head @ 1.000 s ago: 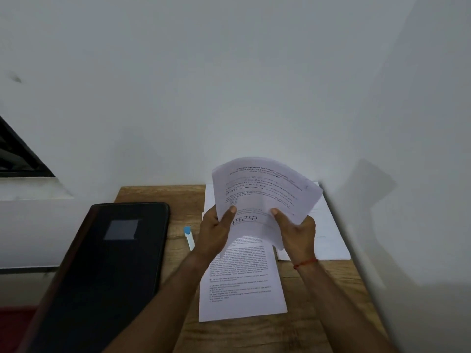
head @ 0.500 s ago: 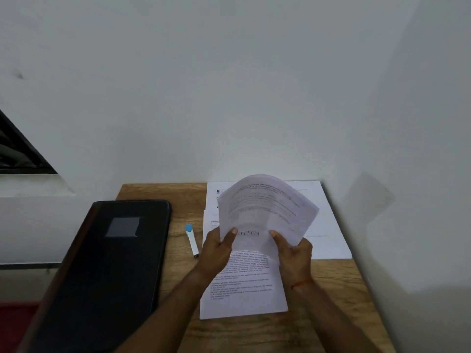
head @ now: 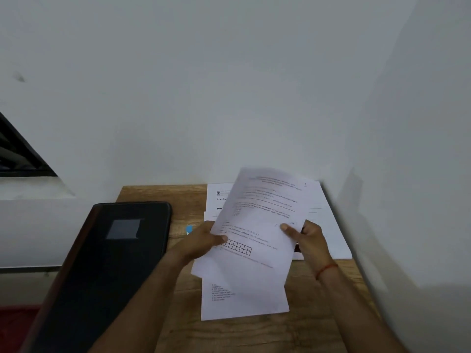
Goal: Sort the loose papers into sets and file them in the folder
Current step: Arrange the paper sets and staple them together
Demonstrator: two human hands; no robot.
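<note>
Sorting stage, early to middle, head view. The left hand (head: 204, 240) and right hand (head: 311, 242) hold a sheaf of white printed sheets (head: 257, 222) raised and tilted above the light brown wooden table (head: 183, 200). Each thumb presses on the printed face and the fingers curl behind the side edges, so both hands pinch the sheaf. How many sheets it has cannot be told.

Two groups already lie on the table. A near pile of white printed paper (head: 244, 299) sits directly under the sheaf, and a far pile of white printed paper (head: 331, 225) sits by the right wall, partly covered by the sheaf. These appear to be sets in the making, which suggests that sorting has begun but is unfinished.

The black rectangular folder (head: 109, 263), bearing a grey label patch, lies closed at the left, apart from all the paper, and no paper can be seen in it. Filing therefore appears not yet started.

A blue-capped white pen (head: 189, 229) shows between the folder and the left hand, mostly hidden. A red thread bracelet (head: 326, 270) circles the right wrist.
</note>
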